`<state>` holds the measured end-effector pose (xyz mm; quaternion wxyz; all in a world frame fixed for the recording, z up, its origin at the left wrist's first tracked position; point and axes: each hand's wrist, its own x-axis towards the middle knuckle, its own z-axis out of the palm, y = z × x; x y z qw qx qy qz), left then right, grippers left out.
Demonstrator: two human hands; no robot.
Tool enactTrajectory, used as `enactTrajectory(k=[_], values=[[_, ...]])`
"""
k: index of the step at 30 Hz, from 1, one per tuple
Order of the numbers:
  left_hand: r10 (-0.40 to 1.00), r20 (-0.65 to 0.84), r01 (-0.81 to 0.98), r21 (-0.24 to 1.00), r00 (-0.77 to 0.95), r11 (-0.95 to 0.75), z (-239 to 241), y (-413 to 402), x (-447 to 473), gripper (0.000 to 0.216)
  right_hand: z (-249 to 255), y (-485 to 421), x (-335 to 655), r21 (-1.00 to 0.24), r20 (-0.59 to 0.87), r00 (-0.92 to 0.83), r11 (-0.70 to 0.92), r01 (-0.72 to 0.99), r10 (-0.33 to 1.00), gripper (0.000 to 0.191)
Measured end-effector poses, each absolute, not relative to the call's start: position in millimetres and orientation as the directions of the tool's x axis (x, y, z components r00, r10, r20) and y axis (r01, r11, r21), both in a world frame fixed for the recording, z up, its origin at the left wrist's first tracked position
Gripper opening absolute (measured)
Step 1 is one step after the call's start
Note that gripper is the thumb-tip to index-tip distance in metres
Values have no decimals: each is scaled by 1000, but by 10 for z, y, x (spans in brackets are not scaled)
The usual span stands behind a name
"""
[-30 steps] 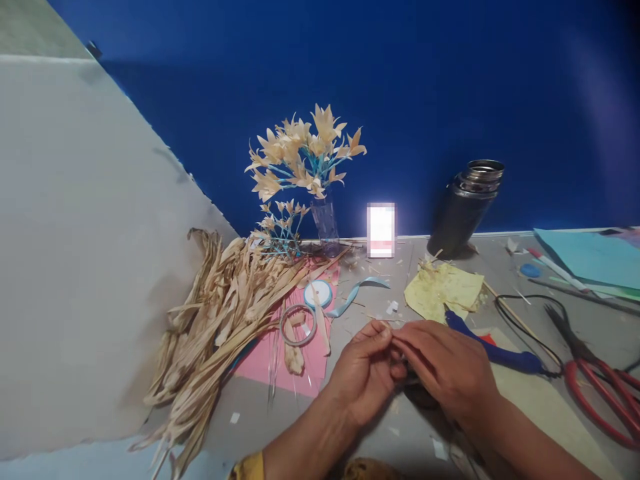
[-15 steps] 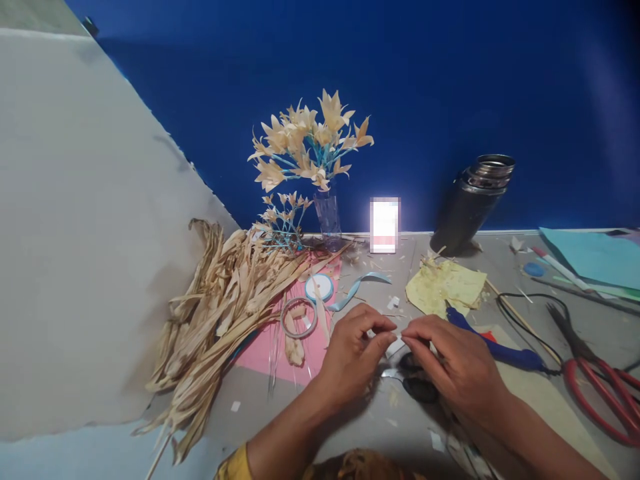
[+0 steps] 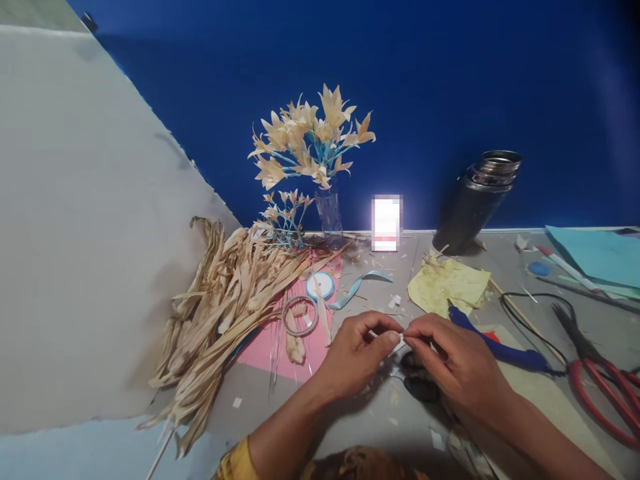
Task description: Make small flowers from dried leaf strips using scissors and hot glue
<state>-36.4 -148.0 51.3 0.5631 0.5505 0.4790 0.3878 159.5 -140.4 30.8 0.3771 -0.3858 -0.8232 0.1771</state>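
My left hand (image 3: 356, 352) and my right hand (image 3: 453, 363) meet fingertip to fingertip low in the middle of the grey table (image 3: 380, 413). Both are closed in a pinch on a small pale scrap (image 3: 399, 343) held between them. Under them lies a small black object (image 3: 419, 383), partly hidden. A blue-handled tool (image 3: 500, 349) lies just right of my right hand. A clear tape ring (image 3: 299, 315) and a ribbon spool (image 3: 320, 285) rest on pink paper (image 3: 273, 353) left of my left hand.
A heap of dried husk strips (image 3: 220, 313) covers the left. A glass vase of husk flowers (image 3: 313, 153), a lit screen (image 3: 387, 222) and a dark flask (image 3: 475, 200) stand by the blue wall. Yellow paper (image 3: 447, 287), red scissors (image 3: 607, 393), black cord (image 3: 525, 317), and teal sheets (image 3: 595, 253) lie right.
My hands drew slightly apart from a tight huddle, and the pale scrap now shows between the pinching fingertips. The view shifted a little.
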Motion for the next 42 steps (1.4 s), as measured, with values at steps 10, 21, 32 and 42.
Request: enactTrajectory(k=[10,21,32,42], values=[[931,-253,-51,960,263,275,374,-1466,-296,58,231,-1424,1581,-560,502,-452,675,480,738,17],[947,-198,10,979,254,202,411,-1470,-364,24,285,-1420,1632,-578,430,-459,628,521,777,15],[969,-238,-70,968,65,242,291,-1453,-297,22,288,-1404,1590,-714,336,-411,514,476,848,18],[907,-350,-407,811,236,419,154,-1415,-233,43,-48,-1348,1538,-995,-94,-219,-100,-15,971,35]])
